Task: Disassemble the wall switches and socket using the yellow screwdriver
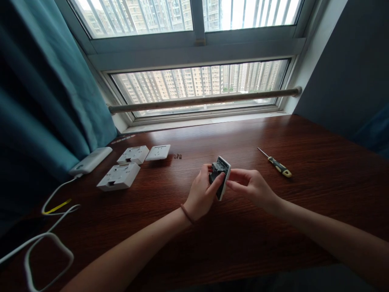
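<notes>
Gripping a wall socket (218,168), tilted above the worktop (197,253), in the fingers of the left hand (199,194); touching its white faceplate (223,191) with the fingers of the right hand (255,188), impossible to tell whether pinching.

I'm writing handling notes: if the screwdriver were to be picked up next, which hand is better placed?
Probably the right hand: it is nearer the screwdriver, with only its fingers at the socket's edge, while the left hand grips the socket.
</notes>
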Motion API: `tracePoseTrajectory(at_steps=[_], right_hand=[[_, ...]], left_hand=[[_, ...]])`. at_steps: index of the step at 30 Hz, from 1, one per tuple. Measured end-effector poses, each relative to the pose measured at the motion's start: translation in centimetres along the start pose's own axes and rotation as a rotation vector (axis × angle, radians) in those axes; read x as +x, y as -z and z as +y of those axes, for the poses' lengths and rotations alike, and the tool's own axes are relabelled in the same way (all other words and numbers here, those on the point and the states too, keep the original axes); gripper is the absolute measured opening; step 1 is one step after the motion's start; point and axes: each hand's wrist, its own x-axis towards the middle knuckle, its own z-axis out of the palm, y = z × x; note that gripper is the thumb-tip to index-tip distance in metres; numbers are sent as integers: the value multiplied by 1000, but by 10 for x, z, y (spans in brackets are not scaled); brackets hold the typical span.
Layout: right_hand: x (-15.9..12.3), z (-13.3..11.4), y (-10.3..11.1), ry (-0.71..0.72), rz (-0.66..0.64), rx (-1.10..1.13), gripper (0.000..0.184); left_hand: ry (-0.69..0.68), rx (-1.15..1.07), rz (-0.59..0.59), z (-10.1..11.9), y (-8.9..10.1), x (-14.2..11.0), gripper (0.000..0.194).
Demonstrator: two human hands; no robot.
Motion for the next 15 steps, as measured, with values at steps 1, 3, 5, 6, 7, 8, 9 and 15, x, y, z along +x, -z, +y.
tracePoseTrajectory(at_steps=[1, 3, 5, 6, 7, 8, 9, 15], right_hand=[[-1, 1, -2, 0, -7, -20, 31], [-3, 2, -4, -1, -5, -57, 28], [-4, 2, -6, -9, -3, -65, 26], [-4, 2, -6, -16, -5, -55, 25], [-4, 2, -7, -22, -9, -38, 25], [-4, 2, -7, -29, -15, -16, 25], [-4, 2, -7, -35, -22, 7, 24], [-5, 7, -11, -80, -18, 32, 22]], left_hand=[[-32, 115, 8, 0, 0, -2, 38], [-91, 339, 12, 2, -1, -4, 42], [-125, 501, 6, 4, -1, -6, 46], [-139, 572, 2, 5, 0, -6, 48], [-154, 642, 0, 6, 0, -6, 49], [-170, 710, 2, 7, 1, -7, 49], [-186, 774, 8, 8, 2, -6, 49], [-316, 1090, 15, 8, 2, -5, 40]])
